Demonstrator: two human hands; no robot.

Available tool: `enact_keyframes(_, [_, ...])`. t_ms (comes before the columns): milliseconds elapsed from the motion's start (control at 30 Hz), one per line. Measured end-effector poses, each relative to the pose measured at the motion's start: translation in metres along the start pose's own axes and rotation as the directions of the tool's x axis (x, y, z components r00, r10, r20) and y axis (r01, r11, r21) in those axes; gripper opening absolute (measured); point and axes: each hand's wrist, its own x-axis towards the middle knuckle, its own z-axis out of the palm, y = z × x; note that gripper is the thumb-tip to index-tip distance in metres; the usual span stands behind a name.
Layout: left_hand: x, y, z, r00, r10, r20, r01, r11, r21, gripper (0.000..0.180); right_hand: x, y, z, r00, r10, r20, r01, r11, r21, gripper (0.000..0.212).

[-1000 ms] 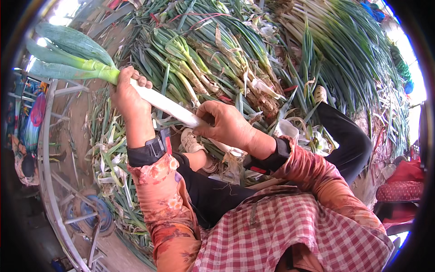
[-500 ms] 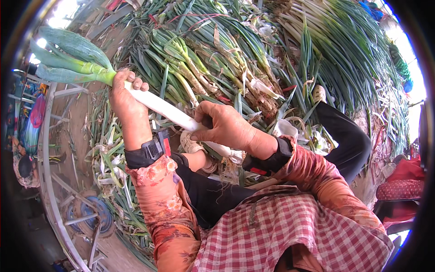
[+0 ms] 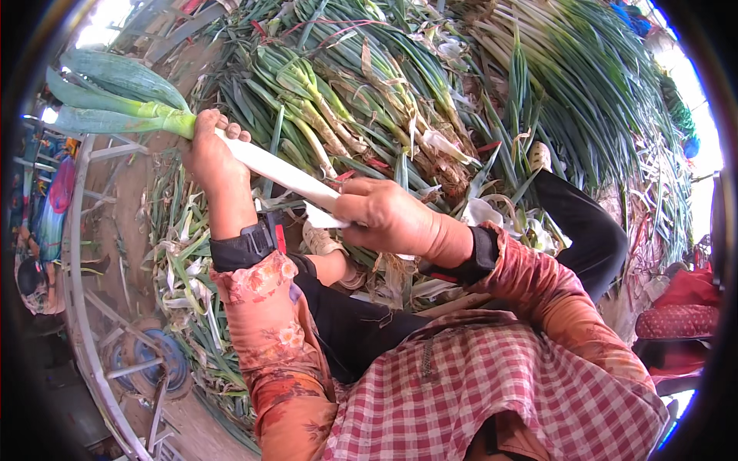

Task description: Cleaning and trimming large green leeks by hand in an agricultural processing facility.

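Observation:
A large green onion [image 3: 286, 175] slants across in front of me, its blue-green leaves at the upper left and its thick white stalk toward the middle. My left hand [image 3: 217, 170] is wrapped round the stalk just below the leaves. Farther down, my right hand [image 3: 392, 217] is closed, its fingers bent at the lower stalk. A loose white flap of skin [image 3: 323, 217] sticks out beside that hand, pinched at its edge. The hand hides the root end.
Several untrimmed green onions [image 3: 323, 115] lie heaped ahead, with a larger pile [image 3: 576, 84] at far right. Peeled scraps [image 3: 188, 284] litter the ground by my shoe [image 3: 321, 242]. A metal frame [image 3: 75, 276] with a wheel [image 3: 154, 361] stands left; a red cushion [image 3: 676, 307] sits right.
My right hand has turned over and closed, shifting slightly right. A white flap of skin now hangs away from the stalk. The left hand has barely moved.

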Motion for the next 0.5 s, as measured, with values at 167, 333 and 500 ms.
enact_keyframes(167, [0.026,-0.003,-0.017,0.998,0.051,-0.021,-0.052,0.997,-0.050,0.010,-0.035,-0.021,0.001,0.948,0.163,0.272,-0.253,0.907,0.337,0.015])
enact_keyframes(333, [0.030,0.001,-0.020,0.996,0.063,-0.065,-0.067,0.996,-0.060,0.011,-0.075,-0.017,-0.015,0.746,0.254,0.616,-0.443,0.880,0.173,0.012])
enact_keyframes(500, [0.037,0.015,-0.030,0.993,0.112,-0.039,-0.116,0.986,-0.117,0.014,-0.096,0.002,-0.035,0.732,0.415,0.540,-0.381,0.907,-0.180,0.037])
